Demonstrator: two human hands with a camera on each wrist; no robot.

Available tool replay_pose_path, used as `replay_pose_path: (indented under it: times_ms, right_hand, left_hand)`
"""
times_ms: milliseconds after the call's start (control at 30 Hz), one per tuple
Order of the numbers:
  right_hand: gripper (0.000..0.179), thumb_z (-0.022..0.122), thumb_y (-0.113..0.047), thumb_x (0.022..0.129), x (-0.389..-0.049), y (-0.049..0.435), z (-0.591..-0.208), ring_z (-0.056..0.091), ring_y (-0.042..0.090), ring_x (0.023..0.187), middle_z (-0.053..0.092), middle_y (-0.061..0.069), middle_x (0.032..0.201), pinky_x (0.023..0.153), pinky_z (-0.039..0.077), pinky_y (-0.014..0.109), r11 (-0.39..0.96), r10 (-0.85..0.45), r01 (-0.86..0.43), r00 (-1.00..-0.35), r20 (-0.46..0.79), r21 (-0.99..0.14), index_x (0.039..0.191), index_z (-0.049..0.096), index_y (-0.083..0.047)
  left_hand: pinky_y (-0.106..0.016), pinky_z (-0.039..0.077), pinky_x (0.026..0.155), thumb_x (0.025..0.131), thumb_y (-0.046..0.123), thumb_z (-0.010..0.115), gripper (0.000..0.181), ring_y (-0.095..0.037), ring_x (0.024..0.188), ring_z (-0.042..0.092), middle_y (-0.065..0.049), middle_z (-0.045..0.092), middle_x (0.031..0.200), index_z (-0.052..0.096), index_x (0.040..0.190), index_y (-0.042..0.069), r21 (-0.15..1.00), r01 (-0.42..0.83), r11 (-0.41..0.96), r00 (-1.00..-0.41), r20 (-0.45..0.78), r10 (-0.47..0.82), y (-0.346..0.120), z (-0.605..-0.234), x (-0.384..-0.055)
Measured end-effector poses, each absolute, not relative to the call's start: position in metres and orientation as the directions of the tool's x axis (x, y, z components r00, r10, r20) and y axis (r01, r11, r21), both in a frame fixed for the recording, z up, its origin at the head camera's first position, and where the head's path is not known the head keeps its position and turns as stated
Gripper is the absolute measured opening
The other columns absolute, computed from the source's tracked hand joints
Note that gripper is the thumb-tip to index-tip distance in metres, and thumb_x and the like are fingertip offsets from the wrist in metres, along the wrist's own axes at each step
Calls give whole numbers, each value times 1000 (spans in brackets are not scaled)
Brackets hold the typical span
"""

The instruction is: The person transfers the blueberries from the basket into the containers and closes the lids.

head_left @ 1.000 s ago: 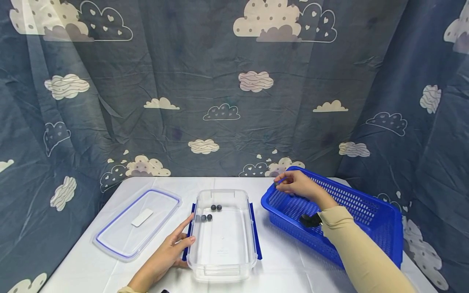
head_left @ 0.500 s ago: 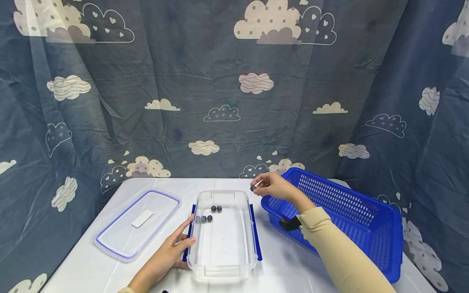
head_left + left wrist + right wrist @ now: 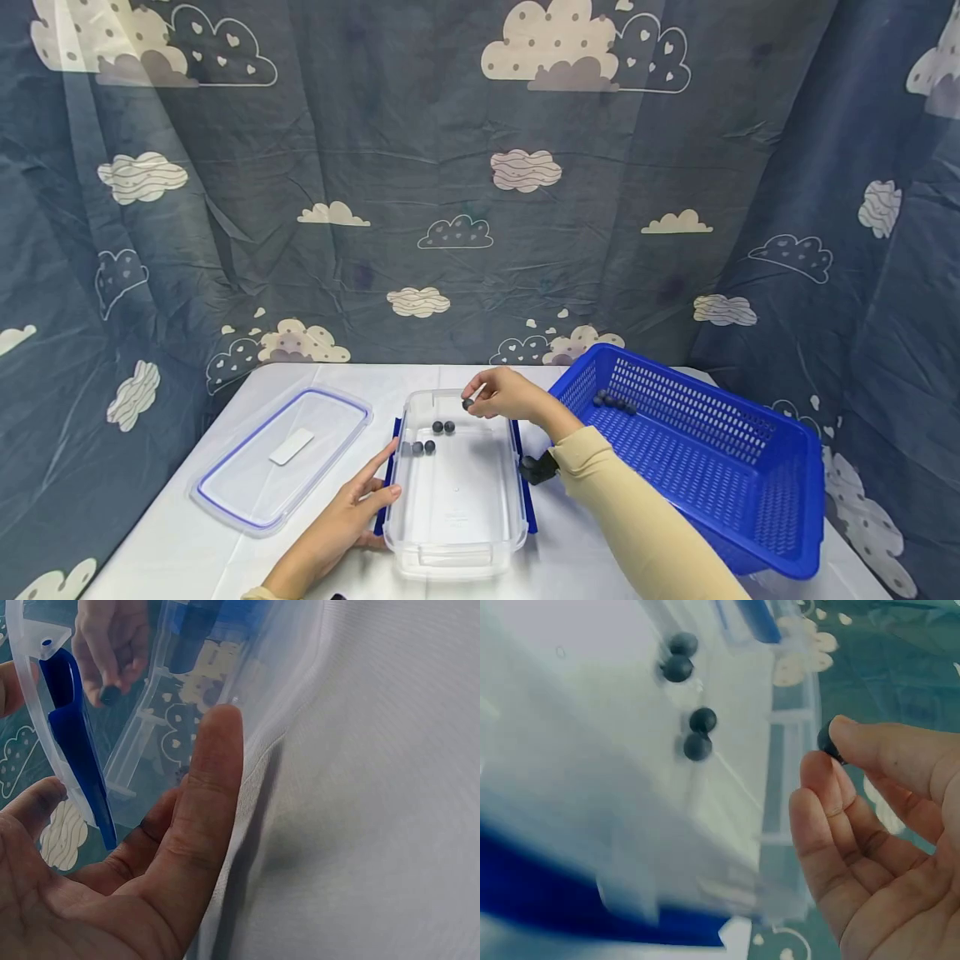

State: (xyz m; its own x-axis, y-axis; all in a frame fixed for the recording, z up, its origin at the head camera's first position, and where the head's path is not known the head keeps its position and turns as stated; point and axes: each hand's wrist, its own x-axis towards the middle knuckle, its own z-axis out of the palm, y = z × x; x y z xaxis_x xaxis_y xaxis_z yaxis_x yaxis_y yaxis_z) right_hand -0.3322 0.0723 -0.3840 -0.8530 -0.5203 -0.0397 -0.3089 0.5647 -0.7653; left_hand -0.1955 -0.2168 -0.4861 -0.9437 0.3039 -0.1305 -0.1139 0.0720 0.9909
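A clear plastic box (image 3: pixel 457 500) with blue side latches stands mid-table, its top uncovered. Several small black balls (image 3: pixel 430 447) lie on its floor in two pairs. My left hand (image 3: pixel 341 521) rests against the box's left side, fingers spread and fairly straight; in the left wrist view they lie beside a blue latch (image 3: pixel 79 742). Over the far end of the box, my right hand (image 3: pixel 513 396) pinches another black ball (image 3: pixel 829 741) between thumb and fingertips. The blue basket (image 3: pixel 738 517) on the right holds several more black balls (image 3: pixel 621 404) in its far left corner.
A clear lid (image 3: pixel 281 458) with a blue seal and a white label lies flat left of the box. White cloth (image 3: pixel 187 550) covers the table, and a dark cloud-print curtain (image 3: pixel 375 250) hangs behind and at both sides.
My right hand has moved left from the basket to above the box's far end, carrying a black ball. The left hand has stayed at the box's side.
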Motion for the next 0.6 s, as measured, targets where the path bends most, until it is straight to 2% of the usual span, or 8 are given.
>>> replay_pose_path:
  times_ms: [167,367,600]
  right_hand:
    - [16,79,-4,94,-333,52,-394,60,7,68,73,1,80,60,49,17,612,-488,-270,-869,-87,-743,109,76,-3]
    - [15,79,-3,94,-329,35,-401,61,7,65,76,5,80,69,64,24,652,-479,-227,-863,-161,-723,108,77,1]
    - [8,78,-2,94,-323,27,-406,58,6,63,65,-2,70,66,61,18,690,-459,-178,-857,-234,-702,102,77,-1]
  left_hand:
    - [-57,69,85,110,29,61,76,-37,114,65,-29,44,135,19,173,37,992,-109,71,-945,-126,303,-217,-487,-197]
    - [-56,70,83,110,29,61,75,-35,112,65,-26,45,133,19,173,37,992,-100,77,-945,-119,305,-217,-487,-197]
    - [-56,70,83,111,28,60,75,-36,112,65,-25,45,132,19,173,37,993,-93,76,-945,-112,308,-218,-487,-197]
